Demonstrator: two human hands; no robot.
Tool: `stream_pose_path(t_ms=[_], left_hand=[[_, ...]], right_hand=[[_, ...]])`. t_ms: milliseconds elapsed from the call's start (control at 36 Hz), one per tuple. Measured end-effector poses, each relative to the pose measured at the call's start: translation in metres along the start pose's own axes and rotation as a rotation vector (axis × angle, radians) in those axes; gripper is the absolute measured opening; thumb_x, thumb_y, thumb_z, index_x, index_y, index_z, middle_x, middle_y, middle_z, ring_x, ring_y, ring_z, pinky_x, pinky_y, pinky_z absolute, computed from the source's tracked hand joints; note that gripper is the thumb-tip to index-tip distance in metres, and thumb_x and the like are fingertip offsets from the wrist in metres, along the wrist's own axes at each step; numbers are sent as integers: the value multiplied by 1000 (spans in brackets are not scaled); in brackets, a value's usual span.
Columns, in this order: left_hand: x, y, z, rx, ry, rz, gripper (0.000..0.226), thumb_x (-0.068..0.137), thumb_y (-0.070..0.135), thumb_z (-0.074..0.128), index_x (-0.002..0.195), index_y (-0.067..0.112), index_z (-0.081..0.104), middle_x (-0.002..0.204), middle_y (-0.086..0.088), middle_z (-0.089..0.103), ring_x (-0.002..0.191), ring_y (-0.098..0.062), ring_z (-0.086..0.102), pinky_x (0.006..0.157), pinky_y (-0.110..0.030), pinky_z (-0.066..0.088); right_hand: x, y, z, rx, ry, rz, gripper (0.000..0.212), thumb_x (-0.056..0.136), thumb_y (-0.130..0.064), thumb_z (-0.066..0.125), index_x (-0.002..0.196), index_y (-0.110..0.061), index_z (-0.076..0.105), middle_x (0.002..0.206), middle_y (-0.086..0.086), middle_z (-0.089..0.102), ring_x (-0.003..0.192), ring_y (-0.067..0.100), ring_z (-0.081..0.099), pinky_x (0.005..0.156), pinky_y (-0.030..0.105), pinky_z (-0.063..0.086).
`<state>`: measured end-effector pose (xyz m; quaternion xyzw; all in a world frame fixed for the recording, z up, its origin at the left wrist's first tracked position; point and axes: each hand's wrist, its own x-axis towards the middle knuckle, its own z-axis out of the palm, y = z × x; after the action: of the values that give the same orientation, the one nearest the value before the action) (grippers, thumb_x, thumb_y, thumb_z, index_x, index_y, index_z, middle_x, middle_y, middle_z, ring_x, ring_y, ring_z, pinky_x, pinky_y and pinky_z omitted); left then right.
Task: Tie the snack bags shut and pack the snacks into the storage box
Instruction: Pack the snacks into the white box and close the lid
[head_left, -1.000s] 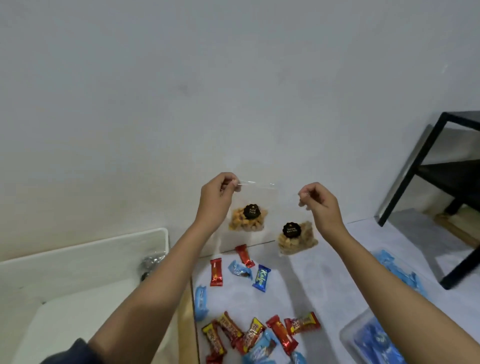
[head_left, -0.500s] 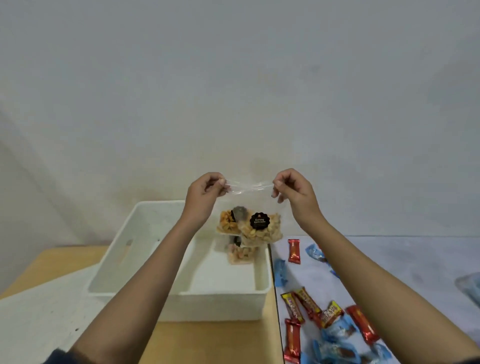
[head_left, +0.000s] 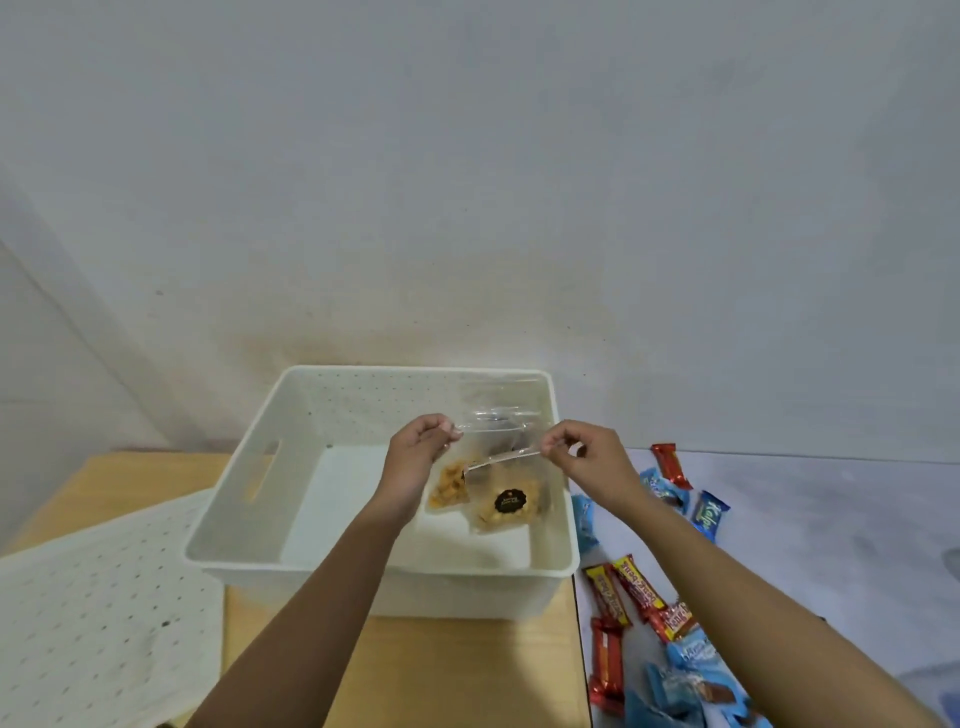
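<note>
A clear snack bag (head_left: 506, 501) with yellow snacks and a round black label hangs low inside the white storage box (head_left: 244, 519), at its right side. My left hand (head_left: 415, 457) pinches the bag's top left corner and my right hand (head_left: 587, 460) pinches the top right, stretching the clear rim between them. A second bag of yellow snacks (head_left: 447, 486) lies in the box just left of it, and more clear plastic (head_left: 496, 402) leans against the far wall.
The box stands on a wooden table (head_left: 467, 670) against a pale wall. A white perforated lid (head_left: 98, 618) lies at the left. Red wrapped bars (head_left: 631, 590) and blue wrapped sweets (head_left: 709, 512) are scattered on the grey surface at the right.
Both hands carried the bag from the right, over the sweets, to the box and lowered it inside. The view swung left, so the box now sits in the middle.
</note>
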<state>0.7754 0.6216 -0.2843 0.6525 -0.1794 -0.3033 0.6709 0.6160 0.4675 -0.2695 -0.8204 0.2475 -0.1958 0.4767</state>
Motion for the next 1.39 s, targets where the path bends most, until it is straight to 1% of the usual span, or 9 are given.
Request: stream_pose_path(t_ms=[194, 333, 500, 639, 889, 1056, 1167, 1278, 1389], left_hand=[[22, -8, 16, 29, -51, -67, 11, 91, 13, 55, 87, 16, 65, 90, -4, 66, 90, -16, 58, 92, -30, 43], [34, -22, 8, 138, -53, -186, 8, 89, 13, 57, 95, 12, 63, 98, -13, 66, 79, -13, 58, 72, -24, 43], [40, -34, 12, -89, -124, -365, 5, 93, 13, 53, 90, 14, 56, 81, -1, 70, 63, -6, 66, 69, -26, 50], [40, -35, 16, -119, -151, -410, 4, 93, 12, 52, 94, 11, 55, 81, -1, 69, 74, -13, 64, 63, -23, 55], [44, -42, 6, 370, -83, -242, 9, 96, 18, 33, 91, 17, 41, 81, -4, 57, 66, -24, 52, 55, -26, 39], [38, -40, 12, 297, -178, -311, 15, 100, 24, 30, 88, 19, 37, 86, -7, 46, 57, -24, 52, 61, -34, 53], [36, -40, 13, 324, -250, -303, 9, 99, 19, 32, 92, 18, 37, 90, -8, 44, 58, -23, 51, 63, -34, 53], [36, -38, 12, 330, -227, -281, 12, 97, 18, 35, 87, 21, 41, 91, -7, 46, 59, -20, 49, 67, -38, 55], [37, -35, 8, 338, -159, -153, 9, 95, 16, 45, 86, 16, 47, 88, -11, 53, 59, -14, 46, 73, -41, 56]], right_hand=[[16, 12, -4, -167, 35, -56, 4, 78, -10, 72, 78, -14, 73, 73, -16, 58, 75, 7, 51, 65, 10, 36], [24, 12, 9, -292, 7, -51, 6, 81, -13, 69, 79, -14, 74, 74, -13, 46, 77, 5, 44, 67, 9, 31], [27, 16, 21, -256, 113, 51, 7, 80, -12, 71, 73, -11, 72, 73, -8, 34, 72, 6, 40, 62, 6, 32], [24, 15, 22, -209, 167, 126, 6, 79, -13, 71, 73, -14, 71, 74, -7, 34, 69, 4, 40, 61, 1, 35], [24, 12, 21, -296, 84, 172, 6, 83, -14, 67, 79, -12, 71, 107, -3, 39, 96, 9, 44, 65, 1, 27], [20, 8, 20, -300, 57, 204, 8, 84, -12, 63, 80, -15, 69, 102, -2, 46, 97, 10, 42, 79, 19, 30], [17, 9, 23, -313, 63, 209, 12, 83, -11, 62, 75, -18, 66, 98, 0, 51, 92, 12, 45, 64, 12, 30], [18, 8, 26, -360, 63, 232, 11, 82, -8, 60, 77, -12, 68, 102, 7, 57, 89, 14, 48, 69, 21, 34], [17, 5, 29, -406, 90, 228, 11, 82, -8, 59, 77, -9, 68, 99, 8, 57, 84, 17, 50, 59, 16, 32]])
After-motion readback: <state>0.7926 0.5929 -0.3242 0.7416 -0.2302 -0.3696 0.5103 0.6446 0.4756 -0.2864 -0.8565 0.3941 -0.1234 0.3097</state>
